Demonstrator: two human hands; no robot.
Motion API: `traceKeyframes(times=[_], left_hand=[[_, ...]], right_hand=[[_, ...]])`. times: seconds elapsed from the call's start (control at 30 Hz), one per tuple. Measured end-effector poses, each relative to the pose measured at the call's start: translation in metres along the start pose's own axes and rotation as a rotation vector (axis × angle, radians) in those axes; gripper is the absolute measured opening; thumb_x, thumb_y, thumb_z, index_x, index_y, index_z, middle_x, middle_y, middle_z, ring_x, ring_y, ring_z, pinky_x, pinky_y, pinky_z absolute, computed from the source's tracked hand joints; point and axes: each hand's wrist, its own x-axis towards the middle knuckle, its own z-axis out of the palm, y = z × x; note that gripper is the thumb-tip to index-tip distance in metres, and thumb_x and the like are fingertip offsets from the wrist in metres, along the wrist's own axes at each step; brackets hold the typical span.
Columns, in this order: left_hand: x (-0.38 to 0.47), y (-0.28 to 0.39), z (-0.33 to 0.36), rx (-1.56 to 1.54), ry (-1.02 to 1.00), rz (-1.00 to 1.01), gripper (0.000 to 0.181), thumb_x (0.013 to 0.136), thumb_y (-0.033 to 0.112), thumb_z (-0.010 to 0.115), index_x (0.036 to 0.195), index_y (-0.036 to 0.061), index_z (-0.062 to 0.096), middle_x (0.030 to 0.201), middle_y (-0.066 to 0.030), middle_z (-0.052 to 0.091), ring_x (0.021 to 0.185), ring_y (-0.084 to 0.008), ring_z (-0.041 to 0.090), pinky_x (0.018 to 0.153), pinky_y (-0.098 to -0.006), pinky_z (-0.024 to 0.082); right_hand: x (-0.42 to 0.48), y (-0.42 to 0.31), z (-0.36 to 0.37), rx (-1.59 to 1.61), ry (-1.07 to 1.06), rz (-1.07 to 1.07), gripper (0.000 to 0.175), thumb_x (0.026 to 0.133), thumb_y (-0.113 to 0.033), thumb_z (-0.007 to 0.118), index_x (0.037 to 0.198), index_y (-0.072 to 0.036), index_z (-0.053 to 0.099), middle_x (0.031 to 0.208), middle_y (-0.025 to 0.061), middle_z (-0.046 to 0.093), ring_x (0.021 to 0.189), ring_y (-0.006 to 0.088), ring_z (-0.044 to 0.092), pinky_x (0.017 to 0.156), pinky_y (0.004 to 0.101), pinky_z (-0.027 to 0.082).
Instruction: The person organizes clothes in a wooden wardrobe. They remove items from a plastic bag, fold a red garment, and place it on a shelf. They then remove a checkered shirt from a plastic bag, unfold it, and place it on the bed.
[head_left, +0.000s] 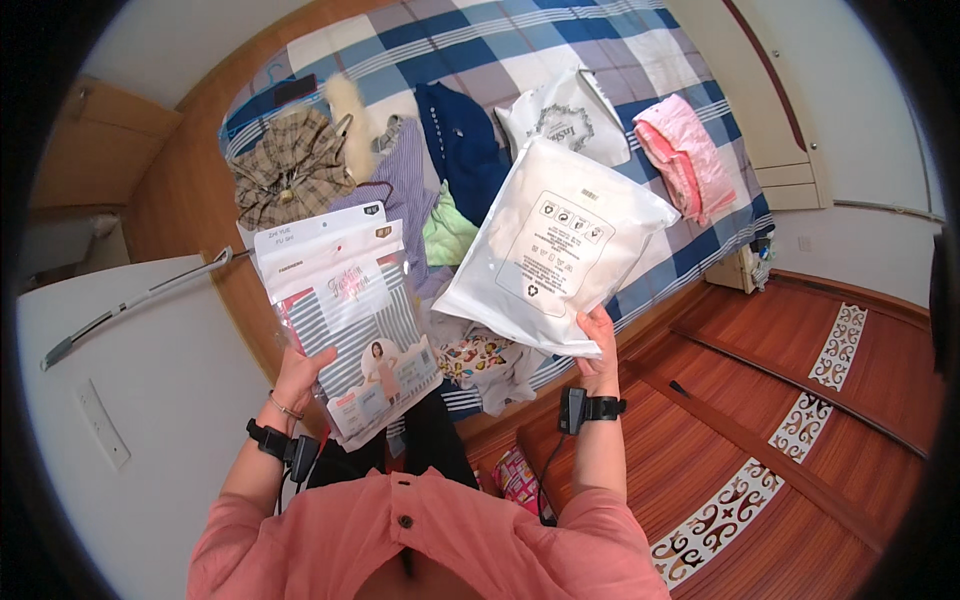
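Observation:
My left hand (304, 373) grips clear-and-white plastic packages of an apron (352, 322), with striped fabric showing inside; at least two packages overlap. On the other side, my right hand (598, 341) holds a white plastic garment bag (555, 240) by its lower corner, printed side up. Behind that bag, another white printed bag (577, 120) lies on the checked bedspread (480, 37). Around the bed's middle are a navy buttoned garment (461, 150), a striped purple garment (405, 161) and a light green cloth (450, 229).
On the bed also lie a plaid garment (289, 165), a cream furry piece (350, 127), a dark phone-like slab (295, 89), a blue hanger (262, 97), folded pink fabric (686, 161) and a butterfly-print cloth (476, 356). A white surface (150, 375) stands at left.

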Motion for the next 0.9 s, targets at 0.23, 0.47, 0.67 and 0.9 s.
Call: traceKeyframes(times=[0.23,0.47,0.67,0.9], left_hand=[[-0.038,0.051,0.045,0.119,0.06,0.181,0.035,0.084,0.002,0.063,0.118,-0.0037,0.057,0.111,-0.0085,0.064,0.095,-0.0155,0.061,0.084,-0.0302,0.048],[-0.058,0.079,0.122,-0.496,-0.243,0.237,0.035,0.09,0.012,0.062,0.122,0.002,0.054,0.118,-0.0067,0.06,0.102,-0.0162,0.059,0.085,-0.0304,0.051],[-0.085,0.105,0.116,-0.554,-0.464,0.239,0.042,0.091,0.017,0.06,0.13,0.0059,0.048,0.129,-0.0075,0.055,0.114,-0.0197,0.055,0.096,-0.0353,0.048],[-0.102,0.125,0.118,-0.591,-0.579,0.3,0.034,0.09,0.013,0.061,0.122,0.0051,0.054,0.119,-0.0067,0.06,0.103,-0.0174,0.06,0.089,-0.0322,0.051]], right_hand=[[-0.077,-0.075,0.086,-0.958,0.032,-0.342,0.031,0.087,-0.003,0.057,0.117,0.003,0.06,0.099,0.0078,0.067,0.085,0.0141,0.062,0.074,0.0307,0.051],[-0.134,-0.016,0.231,-1.545,-0.082,-1.006,0.05,0.074,0.002,0.057,0.124,-0.004,0.055,0.127,0.0256,0.05,0.113,0.043,0.051,0.091,0.0468,0.044],[-0.166,-0.039,0.245,-1.592,-0.07,-1.109,0.052,0.074,-0.008,0.065,0.124,-0.021,0.059,0.134,0.0184,0.045,0.115,0.0365,0.045,0.094,0.044,0.036],[-0.181,-0.042,0.255,-1.624,0.005,-1.23,0.048,0.078,-0.009,0.062,0.124,-0.024,0.059,0.134,0.0048,0.047,0.128,0.0383,0.035,0.102,0.0585,0.023]])
